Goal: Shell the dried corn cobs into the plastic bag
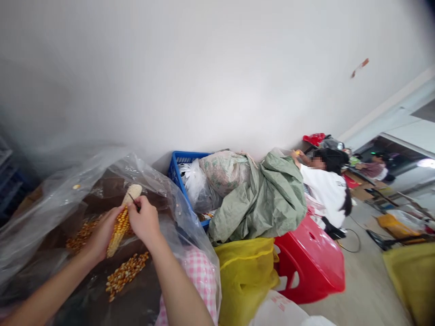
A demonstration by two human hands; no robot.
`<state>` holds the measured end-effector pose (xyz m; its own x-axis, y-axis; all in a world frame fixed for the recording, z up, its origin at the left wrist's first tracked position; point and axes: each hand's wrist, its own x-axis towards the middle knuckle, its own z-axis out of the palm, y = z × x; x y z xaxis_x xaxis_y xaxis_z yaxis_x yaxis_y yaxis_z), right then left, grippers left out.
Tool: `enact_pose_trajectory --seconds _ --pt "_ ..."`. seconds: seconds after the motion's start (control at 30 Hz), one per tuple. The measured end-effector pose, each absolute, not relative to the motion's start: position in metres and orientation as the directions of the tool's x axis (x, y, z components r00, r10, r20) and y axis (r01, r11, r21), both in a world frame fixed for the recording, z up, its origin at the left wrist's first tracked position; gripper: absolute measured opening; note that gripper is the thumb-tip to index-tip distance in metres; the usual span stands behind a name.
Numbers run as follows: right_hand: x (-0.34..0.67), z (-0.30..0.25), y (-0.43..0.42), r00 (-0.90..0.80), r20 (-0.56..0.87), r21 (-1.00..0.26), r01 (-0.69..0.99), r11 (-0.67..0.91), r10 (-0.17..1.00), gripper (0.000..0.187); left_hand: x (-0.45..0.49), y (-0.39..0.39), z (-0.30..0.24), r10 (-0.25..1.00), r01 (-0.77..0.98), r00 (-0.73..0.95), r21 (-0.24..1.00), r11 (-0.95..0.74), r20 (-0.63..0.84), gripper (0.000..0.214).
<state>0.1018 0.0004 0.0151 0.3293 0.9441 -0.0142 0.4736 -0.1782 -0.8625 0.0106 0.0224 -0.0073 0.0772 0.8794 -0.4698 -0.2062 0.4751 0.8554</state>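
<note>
A corn cob [119, 222] is clamped in the left hand [102, 235] over a clear plastic bag [176, 203]; a thin tool [133, 201] is gripped by the right hand [144, 222] at two o'clock. The upper end is stripped bare; most rows remain. Loose kernels [125, 274] lie at six o'clock.

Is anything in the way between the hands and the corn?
No. The left hand grips the corn cob directly, and the right hand presses a thin dark tool against it.
</note>
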Motion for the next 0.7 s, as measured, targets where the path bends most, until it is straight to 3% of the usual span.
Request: enact_pose_trajectory --seconds 0.1,0.37,0.7 --pt "0.100 0.013 0.000 0.321 0.024 -0.892 0.435 -0.125 0.947 0.020 0.006 0.022 -0.015 0.898 -0.325 0.167 0.838 0.439 -0.406 0.026" --pt "0.097 0.011 0.000 0.313 0.024 -0.958 0.277 -0.067 0.950 0.021 0.008 0.015 -0.008 0.930 -0.420 0.168 0.829 0.369 -0.328 0.036" --pt "0.099 0.008 0.002 0.343 -0.076 -0.996 0.026 -0.090 0.936 0.022 0.002 0.013 -0.002 0.823 -0.376 0.277 0.732 0.568 -0.497 0.037"
